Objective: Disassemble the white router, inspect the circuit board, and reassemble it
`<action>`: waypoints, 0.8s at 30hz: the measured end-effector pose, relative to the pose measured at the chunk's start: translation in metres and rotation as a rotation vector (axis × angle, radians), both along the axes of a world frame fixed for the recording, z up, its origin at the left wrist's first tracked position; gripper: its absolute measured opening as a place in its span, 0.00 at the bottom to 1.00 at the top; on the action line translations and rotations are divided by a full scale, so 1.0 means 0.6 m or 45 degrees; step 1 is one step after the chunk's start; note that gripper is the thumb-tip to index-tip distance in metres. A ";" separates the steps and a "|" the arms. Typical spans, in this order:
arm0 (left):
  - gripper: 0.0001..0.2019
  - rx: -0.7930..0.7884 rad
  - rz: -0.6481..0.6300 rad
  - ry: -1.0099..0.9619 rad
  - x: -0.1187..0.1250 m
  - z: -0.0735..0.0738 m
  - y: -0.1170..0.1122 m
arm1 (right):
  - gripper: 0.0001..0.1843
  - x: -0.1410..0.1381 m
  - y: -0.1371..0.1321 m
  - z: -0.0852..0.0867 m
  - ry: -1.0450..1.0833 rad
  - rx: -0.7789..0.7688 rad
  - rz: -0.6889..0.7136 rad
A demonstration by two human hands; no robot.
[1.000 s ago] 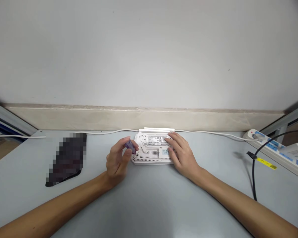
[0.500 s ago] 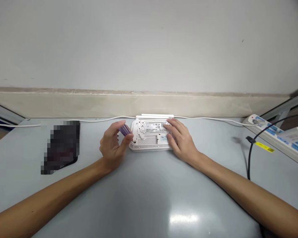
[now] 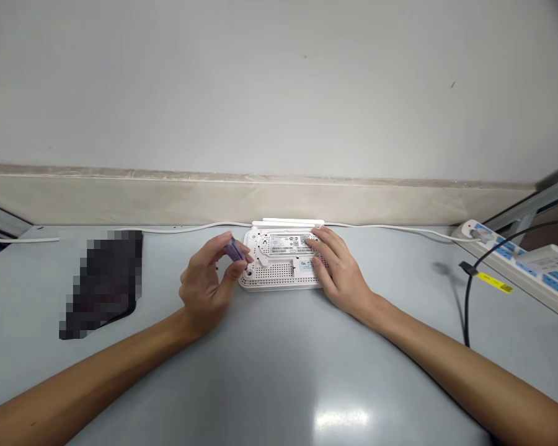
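Covering the router's (image 3: 276, 271) right edge, the right hand (image 3: 342, 272) rests — wide tabletop (image 3: 270, 359) nearer.

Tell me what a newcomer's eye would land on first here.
Probably the white vented device, label side up near the back of the table, with the right hand on its right end and the left hand holding a purple object by its left end. Next, the yellow tag on the black cable at right, then the dark pixelated shape at left.
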State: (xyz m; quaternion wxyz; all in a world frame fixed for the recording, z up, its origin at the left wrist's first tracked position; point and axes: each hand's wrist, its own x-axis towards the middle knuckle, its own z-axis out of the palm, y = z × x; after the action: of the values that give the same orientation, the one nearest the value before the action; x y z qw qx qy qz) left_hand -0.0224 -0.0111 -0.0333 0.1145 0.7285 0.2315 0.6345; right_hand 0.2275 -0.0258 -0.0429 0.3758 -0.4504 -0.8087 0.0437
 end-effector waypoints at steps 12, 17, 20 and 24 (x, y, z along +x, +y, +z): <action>0.22 -0.048 -0.042 -0.036 0.007 0.005 -0.002 | 0.20 0.000 0.000 0.002 0.018 0.012 0.007; 0.25 -0.066 0.024 -0.038 0.008 0.008 -0.001 | 0.19 0.000 0.001 -0.001 -0.001 0.009 -0.003; 0.27 -0.051 0.038 -0.055 0.006 0.008 0.003 | 0.19 0.000 0.001 -0.002 -0.010 0.008 -0.005; 0.28 -0.036 0.078 -0.055 0.001 0.003 0.006 | 0.19 -0.001 0.000 -0.002 0.000 0.022 0.003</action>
State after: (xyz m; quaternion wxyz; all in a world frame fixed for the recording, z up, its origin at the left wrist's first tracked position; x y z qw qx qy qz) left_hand -0.0216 -0.0073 -0.0317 0.1102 0.7056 0.2602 0.6498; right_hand 0.2271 -0.0256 -0.0439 0.3797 -0.4461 -0.8096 0.0371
